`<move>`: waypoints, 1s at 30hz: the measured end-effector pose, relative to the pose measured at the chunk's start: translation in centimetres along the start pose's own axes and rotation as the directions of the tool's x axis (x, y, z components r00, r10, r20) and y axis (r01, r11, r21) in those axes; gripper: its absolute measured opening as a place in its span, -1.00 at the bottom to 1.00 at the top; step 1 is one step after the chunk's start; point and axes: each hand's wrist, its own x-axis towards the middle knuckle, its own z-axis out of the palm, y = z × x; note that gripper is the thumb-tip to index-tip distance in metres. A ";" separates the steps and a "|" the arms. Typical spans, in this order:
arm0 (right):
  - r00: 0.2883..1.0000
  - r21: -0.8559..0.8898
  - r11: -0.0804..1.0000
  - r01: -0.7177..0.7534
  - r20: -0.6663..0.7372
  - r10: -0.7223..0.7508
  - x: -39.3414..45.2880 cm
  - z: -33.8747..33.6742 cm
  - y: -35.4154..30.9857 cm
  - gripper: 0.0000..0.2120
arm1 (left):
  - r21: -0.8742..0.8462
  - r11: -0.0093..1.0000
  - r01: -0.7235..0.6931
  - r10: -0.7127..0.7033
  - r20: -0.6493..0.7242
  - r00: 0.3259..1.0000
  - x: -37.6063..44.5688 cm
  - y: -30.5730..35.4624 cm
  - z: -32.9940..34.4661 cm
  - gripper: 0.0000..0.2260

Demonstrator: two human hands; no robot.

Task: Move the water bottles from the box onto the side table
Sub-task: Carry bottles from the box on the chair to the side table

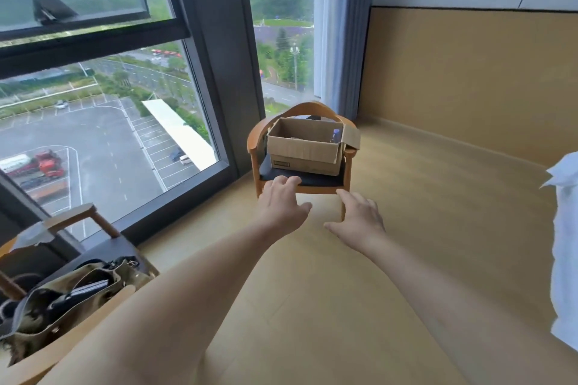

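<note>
Neither of your hands grips anything yet: your left hand [283, 197] and right hand [359, 214] both reach forward with fingers loose, hanging short of the open brown cardboard box [305, 147] on the wooden armchair with a dark seat [312, 180]. Only one clear plastic water bottle with a blue cap [336, 135] shows, upright in the box's far right corner. Expect it to be light but smooth and slightly squashy; wrap its body below the cap.
</note>
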 end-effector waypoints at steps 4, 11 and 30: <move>0.999 0.006 1.000 -0.018 0.050 0.018 7.8 1.4 -0.1 -0.24 | 0.000 1.000 0.027 -0.027 0.031 0.999 7.8 -1.7 1.9 -0.44; 0.996 0.001 0.999 -0.052 0.079 0.051 23.9 5.5 -1.2 -0.24 | 0.018 1.000 -0.013 0.012 0.059 0.998 23.5 -7.1 4.9 -0.52; 0.949 0.047 0.953 -0.300 0.118 0.293 61.2 11.8 0.3 -0.28 | 0.025 1.000 0.003 -0.009 0.265 0.964 61.8 -14.4 12.8 -0.49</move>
